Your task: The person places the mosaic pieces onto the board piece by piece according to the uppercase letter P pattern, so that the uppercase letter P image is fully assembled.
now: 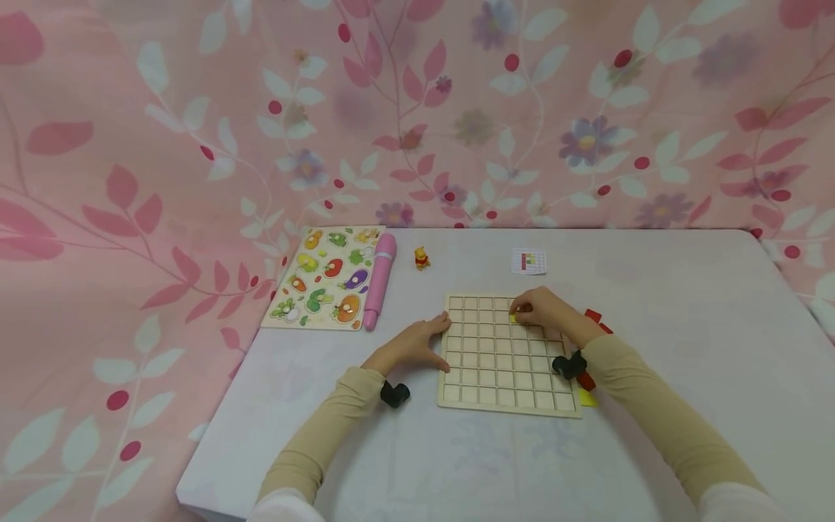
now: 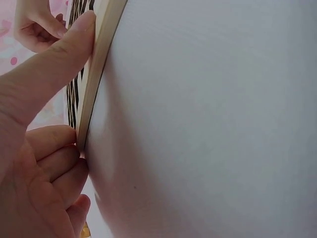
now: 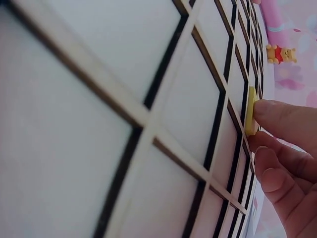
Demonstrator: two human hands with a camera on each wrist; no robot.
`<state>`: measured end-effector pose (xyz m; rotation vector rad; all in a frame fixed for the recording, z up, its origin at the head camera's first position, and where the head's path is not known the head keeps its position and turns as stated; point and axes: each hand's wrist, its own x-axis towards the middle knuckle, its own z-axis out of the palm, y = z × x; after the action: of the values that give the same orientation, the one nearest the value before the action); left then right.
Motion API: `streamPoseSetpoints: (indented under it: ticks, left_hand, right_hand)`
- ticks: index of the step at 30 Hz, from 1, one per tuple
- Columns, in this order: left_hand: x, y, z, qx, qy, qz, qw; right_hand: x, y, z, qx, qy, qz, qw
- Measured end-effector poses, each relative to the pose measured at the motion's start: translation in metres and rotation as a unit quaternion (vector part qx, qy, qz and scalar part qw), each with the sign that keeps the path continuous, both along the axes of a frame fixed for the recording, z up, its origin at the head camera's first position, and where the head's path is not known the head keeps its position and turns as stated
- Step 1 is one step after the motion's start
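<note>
A wooden grid board (image 1: 488, 377) with square cells lies on the table. My left hand (image 1: 417, 344) rests at its left edge, thumb and fingers spread apart; in the left wrist view the thumb (image 2: 62, 57) lies on the frame and the fingertips touch its side. Over the far part of the grid, my right hand (image 1: 543, 308) pinches a small yellow tile (image 3: 251, 113) between thumb and fingers. That tile stands on edge at the cell dividers. Red tiles (image 1: 587, 381) and a yellow tile (image 1: 588, 398) lie beside the board's right edge, partly hidden by my right forearm.
Behind the board is a small card (image 1: 528, 261) printed with a coloured grid pattern. A bear figurine (image 1: 422, 259) stands at the back. To the left lie a vegetable peg puzzle (image 1: 309, 290) and a thick pink pen (image 1: 380, 283). A floral curtain (image 1: 417, 109) hangs behind the table.
</note>
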<state>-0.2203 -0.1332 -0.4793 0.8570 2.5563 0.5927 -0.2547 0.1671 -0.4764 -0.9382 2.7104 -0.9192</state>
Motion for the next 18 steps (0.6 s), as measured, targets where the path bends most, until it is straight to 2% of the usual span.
streamPoseSetpoints:
  ticks: [6,12,18]
  left_hand:
    - [-0.001,0.001,-0.001,0.002,-0.001,-0.003,1.0000]
    - [-0.001,0.002,0.000,0.010,-0.003,-0.007,0.9999]
    - [-0.001,0.001,0.000,0.008,-0.001,-0.005,1.0000]
  right_hand:
    - [0.003,0.000,0.002,-0.006,0.016,0.010,1.000]
    - [0.005,0.007,0.008,-0.018,-0.001,-0.051,0.999]
    - [0.005,0.023,0.025,-0.019,0.041,-0.076,0.996]
